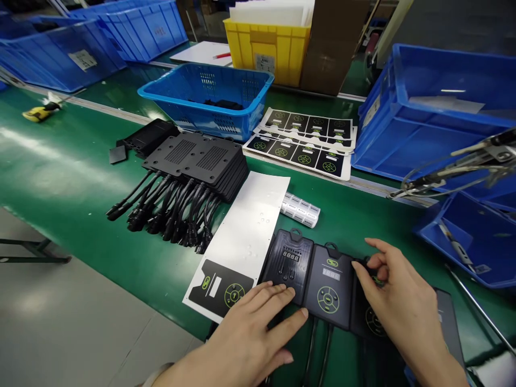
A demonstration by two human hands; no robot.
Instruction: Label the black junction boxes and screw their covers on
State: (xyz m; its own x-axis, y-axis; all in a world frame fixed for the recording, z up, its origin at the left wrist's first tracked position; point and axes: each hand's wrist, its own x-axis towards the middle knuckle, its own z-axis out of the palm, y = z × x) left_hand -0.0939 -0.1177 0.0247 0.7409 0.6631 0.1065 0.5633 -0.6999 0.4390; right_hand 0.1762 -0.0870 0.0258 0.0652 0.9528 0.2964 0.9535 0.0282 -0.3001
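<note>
A row of black controller boxes lies along the near side of the bench. The leftmost controller (296,269) has a bare face with a digit display, and the one beside it (328,287) carries a black label with green rings. My left hand (262,328) rests with fingers outstretched over the lower edge of the bare controller, nothing gripped. Above a third controller (373,322), partly covering it, is my right hand (403,301), its thumb and bent fingers apart. A white backing sheet (258,215) with one black label (220,287) left on it lies beside my left hand.
Stacked black controllers (197,156) with cables stand to the left. Behind are a blue basket (205,115), label sheets (302,142) and a yellow bin (266,48). A small sticker roll (302,209) lies mid-bench. Blue bins (435,113) and a metal arm (463,166) flank the right.
</note>
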